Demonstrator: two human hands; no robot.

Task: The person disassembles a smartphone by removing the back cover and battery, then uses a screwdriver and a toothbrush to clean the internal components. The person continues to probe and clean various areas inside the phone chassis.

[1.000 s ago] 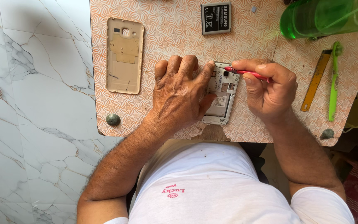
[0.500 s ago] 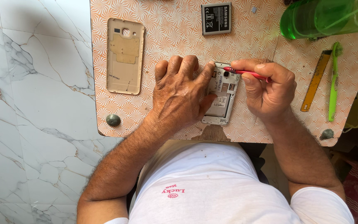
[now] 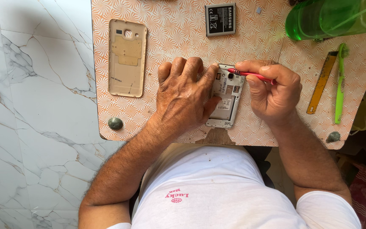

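Head view looks straight down on our two hands at a small table [image 3: 174, 25] with an orange swirl-patterned top. Our left hand [image 3: 183, 95] lies flat and spread, palm down, pressing on the opened phone [image 3: 226, 95]; its fingers are loosely extended, and the thumb rests on the phone's exposed inside, so the phone's left edge is hidden under the hand. The phone lies back-side up, near the front edge of the table, between our two hands, with its cover off and its battery bay bare.

Our right hand [image 3: 274, 91] is curled closed around a thin red screwdriver [image 3: 253, 75], pinched between thumb and fingers. The tool's tip sits at the upper end of the phone, near the camera opening; whether it is seated in a screw we cannot tell.

Well to the left lies the gold back cover [image 3: 127, 57], inner face up. Above the phone, apart from it, lies a dark battery [image 3: 220, 19]. A green translucent plastic container [image 3: 331, 18] sits at the upper right corner. Right of our right hand lie a yellow ruler [image 3: 322, 82] and a green toothbrush [image 3: 340, 82], side by side. Two round knobs [image 3: 115, 123] mark the front corners of the table. White marble flooring [image 3: 30, 110] spreads to the left.
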